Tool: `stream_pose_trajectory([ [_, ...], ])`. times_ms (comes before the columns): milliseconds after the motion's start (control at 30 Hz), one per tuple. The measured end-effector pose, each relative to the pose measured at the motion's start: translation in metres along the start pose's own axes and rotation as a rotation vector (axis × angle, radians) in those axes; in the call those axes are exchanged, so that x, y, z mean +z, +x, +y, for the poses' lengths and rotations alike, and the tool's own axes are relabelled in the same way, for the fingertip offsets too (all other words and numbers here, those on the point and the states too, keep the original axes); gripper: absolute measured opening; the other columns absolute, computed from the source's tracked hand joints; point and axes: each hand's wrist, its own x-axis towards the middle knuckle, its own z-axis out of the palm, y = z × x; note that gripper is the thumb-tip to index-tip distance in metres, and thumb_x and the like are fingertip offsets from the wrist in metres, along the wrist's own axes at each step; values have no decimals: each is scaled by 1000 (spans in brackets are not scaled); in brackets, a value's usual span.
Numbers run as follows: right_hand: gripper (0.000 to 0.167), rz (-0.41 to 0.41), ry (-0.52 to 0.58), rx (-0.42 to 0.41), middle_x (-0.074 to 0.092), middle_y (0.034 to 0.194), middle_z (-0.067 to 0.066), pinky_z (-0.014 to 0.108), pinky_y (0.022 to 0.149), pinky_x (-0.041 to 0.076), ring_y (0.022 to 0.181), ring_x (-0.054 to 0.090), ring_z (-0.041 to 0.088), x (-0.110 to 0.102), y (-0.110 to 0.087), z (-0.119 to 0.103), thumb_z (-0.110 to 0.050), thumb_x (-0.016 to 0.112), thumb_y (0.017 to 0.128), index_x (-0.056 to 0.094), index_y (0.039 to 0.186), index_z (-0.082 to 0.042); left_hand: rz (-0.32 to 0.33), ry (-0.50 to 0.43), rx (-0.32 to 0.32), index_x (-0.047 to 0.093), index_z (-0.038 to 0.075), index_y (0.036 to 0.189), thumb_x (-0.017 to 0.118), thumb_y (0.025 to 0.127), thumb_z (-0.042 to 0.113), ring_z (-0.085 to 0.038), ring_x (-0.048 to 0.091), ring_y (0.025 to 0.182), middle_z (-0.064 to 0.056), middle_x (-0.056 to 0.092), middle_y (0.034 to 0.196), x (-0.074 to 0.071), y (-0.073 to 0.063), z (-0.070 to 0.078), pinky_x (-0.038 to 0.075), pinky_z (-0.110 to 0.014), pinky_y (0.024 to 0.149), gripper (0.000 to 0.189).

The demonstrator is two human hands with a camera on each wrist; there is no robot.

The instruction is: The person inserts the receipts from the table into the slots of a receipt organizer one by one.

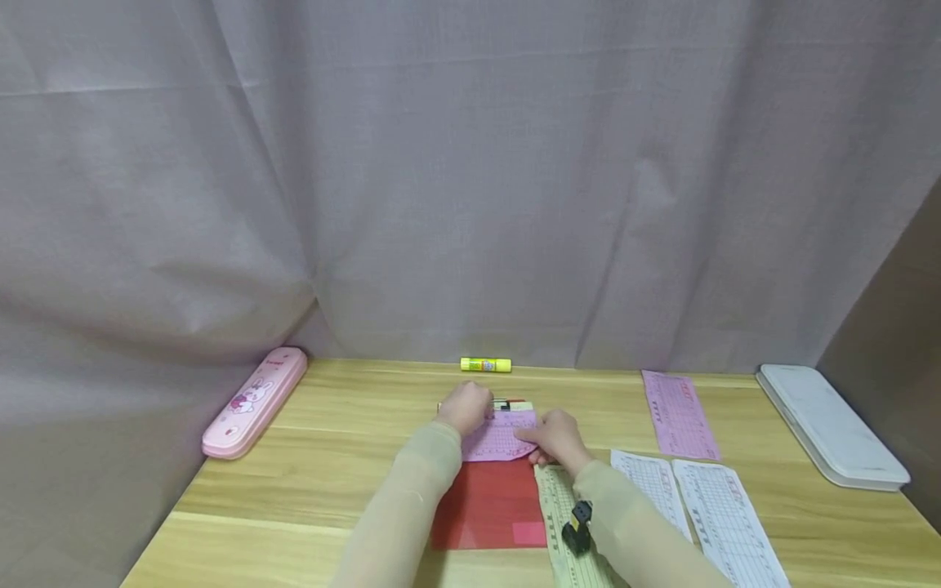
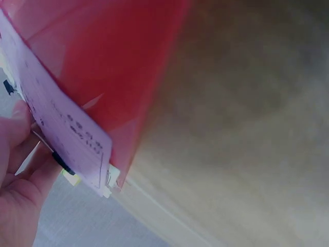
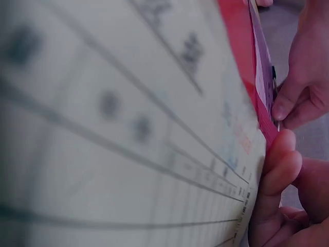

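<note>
While the left hand (image 1: 466,407) seems to pinch the handle of a black binder clip (image 2: 63,162) at the top edge, the right hand (image 1: 562,439) grips the right edge of the pink printed form (image 1: 494,441), which lies over the upper part of the red plastic folder (image 1: 485,508). Clipping the form in place appears to be the step in hand; next, the edges probably need holding flush while the clip is settled.
</note>
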Motion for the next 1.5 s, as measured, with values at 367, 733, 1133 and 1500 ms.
stream_pose_trajectory([
  [367, 24, -27, -20, 57, 56, 51, 4, 18, 36, 44, 36, 51, 7, -5, 2, -6, -17, 74, 81, 56, 75, -2, -31, -46, -33, 73, 16, 77, 67, 86, 11, -14, 66, 79, 3, 70, 78, -6, 2, -1, 54, -27, 74, 12],
  [733, 24, -54, 9, 94, 56, 52, 3, 18, 38, 47, 38, 53, 7, -7, 4, -4, -16, 74, 81, 56, 77, -2, -24, -46, -11, 75, 16, 82, 68, 86, 14, -14, 68, 81, 2, 73, 83, -11, 1, -1, 54, -28, 75, 8],
  [1133, 27, -35, -14, 106, 53, 46, 1, 18, 36, 45, 34, 49, 6, -6, 8, -7, -19, 75, 81, 57, 71, -2, -19, -33, -13, 71, 18, 73, 67, 86, 13, -13, 64, 73, 3, 69, 75, -9, 2, -2, 54, -28, 71, 14],
  [1500, 32, -24, -25, 120, 51, 42, 0, 17, 32, 40, 31, 46, 6, -3, 17, -3, -22, 75, 81, 59, 61, -4, -23, -18, -13, 72, 17, 76, 67, 87, 13, -14, 66, 78, 2, 70, 78, -10, 0, 0, 54, -28, 74, 12],
])
